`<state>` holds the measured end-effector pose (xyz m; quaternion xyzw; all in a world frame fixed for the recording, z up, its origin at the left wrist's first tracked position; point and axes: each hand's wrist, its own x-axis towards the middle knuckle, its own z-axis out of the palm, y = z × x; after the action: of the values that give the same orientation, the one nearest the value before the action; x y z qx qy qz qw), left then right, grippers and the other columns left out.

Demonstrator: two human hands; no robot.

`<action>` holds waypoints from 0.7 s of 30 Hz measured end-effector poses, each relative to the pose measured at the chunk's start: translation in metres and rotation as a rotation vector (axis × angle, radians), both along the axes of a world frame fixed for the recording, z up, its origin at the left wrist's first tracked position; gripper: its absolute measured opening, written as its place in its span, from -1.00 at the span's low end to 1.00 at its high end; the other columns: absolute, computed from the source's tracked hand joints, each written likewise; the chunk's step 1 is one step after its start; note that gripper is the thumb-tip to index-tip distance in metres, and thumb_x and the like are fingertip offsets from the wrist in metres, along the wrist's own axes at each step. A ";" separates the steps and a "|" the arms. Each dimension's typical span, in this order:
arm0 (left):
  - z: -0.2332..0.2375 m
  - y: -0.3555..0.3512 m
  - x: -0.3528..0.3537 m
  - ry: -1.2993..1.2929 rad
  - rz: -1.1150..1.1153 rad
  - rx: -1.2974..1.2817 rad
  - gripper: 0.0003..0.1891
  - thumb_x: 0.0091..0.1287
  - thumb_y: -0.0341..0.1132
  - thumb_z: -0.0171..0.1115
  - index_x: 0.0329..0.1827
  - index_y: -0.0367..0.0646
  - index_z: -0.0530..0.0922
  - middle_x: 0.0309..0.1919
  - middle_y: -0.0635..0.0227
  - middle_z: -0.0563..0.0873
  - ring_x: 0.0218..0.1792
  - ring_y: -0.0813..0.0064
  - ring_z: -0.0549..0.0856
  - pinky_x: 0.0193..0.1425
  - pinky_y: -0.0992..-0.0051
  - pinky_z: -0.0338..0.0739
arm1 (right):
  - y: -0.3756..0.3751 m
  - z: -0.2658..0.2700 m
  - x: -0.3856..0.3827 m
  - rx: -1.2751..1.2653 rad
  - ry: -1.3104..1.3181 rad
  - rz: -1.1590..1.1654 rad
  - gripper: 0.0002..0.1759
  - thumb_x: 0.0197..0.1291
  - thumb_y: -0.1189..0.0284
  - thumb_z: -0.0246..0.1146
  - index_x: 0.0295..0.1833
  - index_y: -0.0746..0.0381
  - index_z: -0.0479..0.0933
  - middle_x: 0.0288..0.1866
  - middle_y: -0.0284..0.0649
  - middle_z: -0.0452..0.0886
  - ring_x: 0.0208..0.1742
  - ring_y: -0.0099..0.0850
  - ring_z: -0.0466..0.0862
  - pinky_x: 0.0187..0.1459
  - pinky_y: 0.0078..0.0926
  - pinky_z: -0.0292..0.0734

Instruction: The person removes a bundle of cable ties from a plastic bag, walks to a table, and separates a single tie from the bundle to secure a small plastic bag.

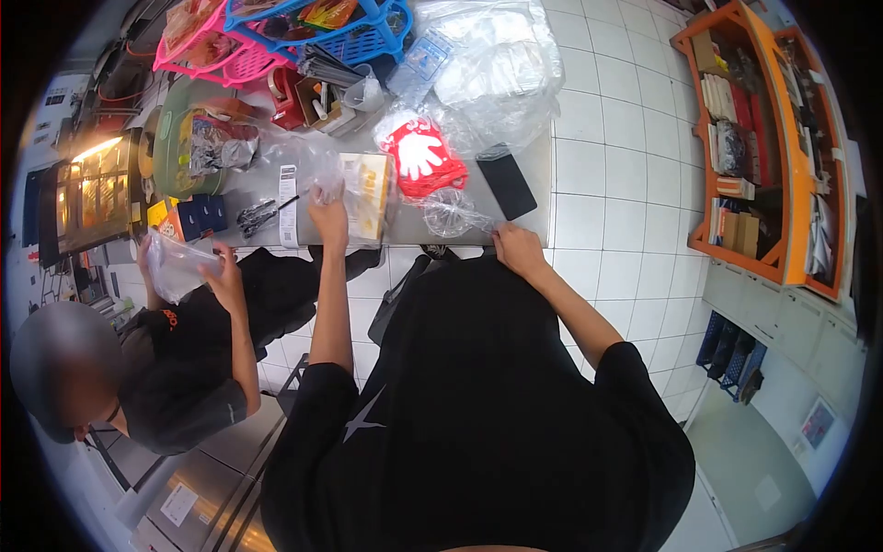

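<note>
My left hand (pixel 328 221) reaches over the table's near side, its curled fingertips closed on clear plastic bag film (pixel 317 164). Just right of that hand lies a yellow-and-white packet (pixel 366 198). At the table's front edge my right hand (pixel 520 250) pinches the gathered end of a small clear plastic bag (pixel 449 215). Beyond this bag is a red packet with a white hand shape (pixel 423 158). A black phone (pixel 508 184) rests flat on the table, beyond my right hand.
To the left, another person (pixel 175 368) holds a clear bag (pixel 177 267) in both hands. Blue (pixel 368 41) and pink baskets (pixel 235 64) stand at the back, near a large pile of clear plastic (pixel 497 74). Orange shelving (pixel 773 147) stands across the tiled floor.
</note>
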<state>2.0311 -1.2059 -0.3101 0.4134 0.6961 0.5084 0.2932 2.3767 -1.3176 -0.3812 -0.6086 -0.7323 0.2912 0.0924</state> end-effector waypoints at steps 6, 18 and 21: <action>0.025 -0.020 -0.005 0.870 -0.299 -0.172 -0.56 0.39 -0.22 0.30 0.11 -0.49 0.60 -0.16 -0.11 0.77 -0.09 0.07 0.77 0.12 0.23 0.59 | 0.004 0.019 0.014 0.009 0.171 -0.072 -0.89 0.33 0.47 0.14 -0.17 0.31 0.42 -0.34 0.01 0.65 -0.42 -0.08 0.68 -0.36 -0.12 0.59; 0.013 -0.021 0.081 0.373 -0.684 -0.107 -0.75 0.34 -0.36 0.28 -0.03 -0.35 0.64 -0.04 -0.05 0.68 0.07 -0.01 0.67 0.16 0.24 0.55 | 0.043 0.113 0.009 -0.019 0.377 -0.083 -0.77 0.34 0.47 0.23 0.09 0.18 0.50 -0.32 -0.23 0.53 -0.43 -0.38 0.47 -0.30 -0.44 0.42; 0.036 -0.020 0.072 0.258 -0.751 -0.284 -0.84 0.29 -0.42 0.31 -0.16 -0.33 0.61 -0.13 -0.01 0.67 -0.02 0.01 0.66 0.09 0.21 0.54 | 0.046 0.104 0.004 0.169 0.370 0.014 -0.77 0.27 0.36 0.36 -0.01 0.17 0.59 -0.30 -0.18 0.54 -0.40 -0.18 0.56 -0.34 -0.28 0.47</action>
<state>2.1035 -1.2261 -0.2745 0.6539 0.5915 0.2093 0.4228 2.3806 -1.2713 -0.2767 -0.5296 -0.7289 0.3363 0.2741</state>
